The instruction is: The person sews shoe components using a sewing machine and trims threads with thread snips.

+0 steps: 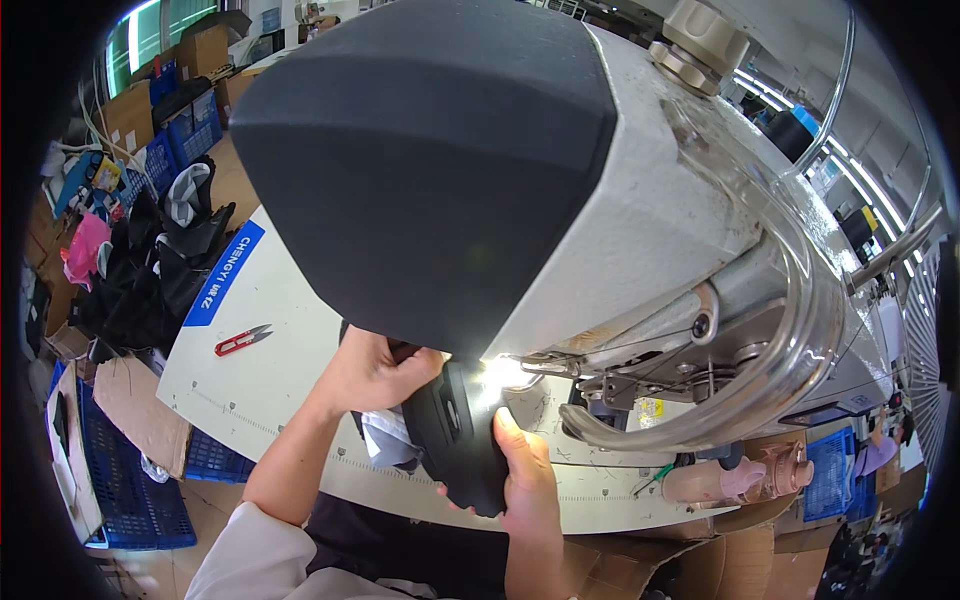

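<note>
A big industrial sewing machine head (600, 190), grey with a black end cover, fills the upper middle of the view. Under its lit needle area I hold a black shoe-like piece (462, 440). My left hand (375, 370) grips the piece's upper left side, partly tucked beneath the machine. My right hand (525, 485) clasps its lower right edge, thumb pointing up toward the bright lamp (503, 373). A grey fabric scrap (385, 440) lies just under the piece.
Red thread snips (240, 341) lie on the white worktable (270, 370) at the left. Black shoe parts are piled at far left (160, 270). Blue crates (130, 490) and cardboard sit on the floor. A pink bottle (735, 480) lies at the right.
</note>
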Demonstrator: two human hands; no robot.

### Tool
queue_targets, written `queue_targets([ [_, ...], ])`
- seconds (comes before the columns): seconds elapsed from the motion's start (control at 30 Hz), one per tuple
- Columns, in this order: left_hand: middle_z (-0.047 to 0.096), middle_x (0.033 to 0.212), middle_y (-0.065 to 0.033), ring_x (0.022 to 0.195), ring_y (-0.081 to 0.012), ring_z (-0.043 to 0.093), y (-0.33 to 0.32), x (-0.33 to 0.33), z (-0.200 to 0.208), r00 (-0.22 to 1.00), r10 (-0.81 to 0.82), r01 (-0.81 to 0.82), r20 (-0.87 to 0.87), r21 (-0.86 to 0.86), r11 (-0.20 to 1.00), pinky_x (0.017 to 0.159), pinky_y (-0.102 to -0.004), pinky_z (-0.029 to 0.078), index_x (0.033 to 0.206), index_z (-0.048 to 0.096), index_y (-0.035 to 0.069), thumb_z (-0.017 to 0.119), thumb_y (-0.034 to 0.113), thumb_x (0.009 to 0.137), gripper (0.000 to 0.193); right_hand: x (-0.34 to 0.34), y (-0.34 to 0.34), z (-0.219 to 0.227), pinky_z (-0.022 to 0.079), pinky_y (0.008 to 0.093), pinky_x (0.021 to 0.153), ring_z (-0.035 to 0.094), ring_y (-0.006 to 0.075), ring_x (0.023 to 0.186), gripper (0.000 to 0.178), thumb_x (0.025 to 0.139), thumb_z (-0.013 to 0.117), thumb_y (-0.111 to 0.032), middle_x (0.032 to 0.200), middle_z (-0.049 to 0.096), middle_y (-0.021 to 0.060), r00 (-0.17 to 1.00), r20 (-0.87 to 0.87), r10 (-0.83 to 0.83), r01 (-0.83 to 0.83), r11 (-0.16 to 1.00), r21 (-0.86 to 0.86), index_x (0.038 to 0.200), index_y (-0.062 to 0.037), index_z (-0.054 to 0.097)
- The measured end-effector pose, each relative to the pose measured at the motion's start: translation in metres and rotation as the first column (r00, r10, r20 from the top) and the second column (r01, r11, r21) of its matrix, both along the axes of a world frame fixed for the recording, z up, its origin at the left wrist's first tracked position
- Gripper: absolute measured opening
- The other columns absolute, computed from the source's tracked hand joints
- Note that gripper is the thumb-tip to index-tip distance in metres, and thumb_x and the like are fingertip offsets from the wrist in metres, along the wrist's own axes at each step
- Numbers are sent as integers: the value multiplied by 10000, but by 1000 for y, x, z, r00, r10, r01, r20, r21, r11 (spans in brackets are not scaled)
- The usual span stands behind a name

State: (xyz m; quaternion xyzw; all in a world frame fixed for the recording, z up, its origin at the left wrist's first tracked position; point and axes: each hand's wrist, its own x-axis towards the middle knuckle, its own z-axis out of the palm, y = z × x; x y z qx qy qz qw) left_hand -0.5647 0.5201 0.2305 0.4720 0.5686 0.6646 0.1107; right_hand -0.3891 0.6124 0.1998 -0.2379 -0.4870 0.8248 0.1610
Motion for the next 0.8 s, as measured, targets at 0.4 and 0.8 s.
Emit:
queue_targets([
  [0.4,486,698,45,526,-24,366,14,20,2,995,93,-98,46,131,986,454,-223,256,833,613,7,524,-94,716,179,10,19,13,430,258,304,632,214,446,519,1001,431,-395,708,658,179,991,74,116,-111,992,-64,1016,100,586],
  [0.8,450,642,82,526,1,351,7,16,0,994,107,-106,30,-35,994,452,-205,249,770,563,21,553,-78,784,100,7,15,-5,448,272,319,659,240,498,436,1010,463,-388,773,675,162,996,86,29,-13,984,-180,1104,26,560],
])
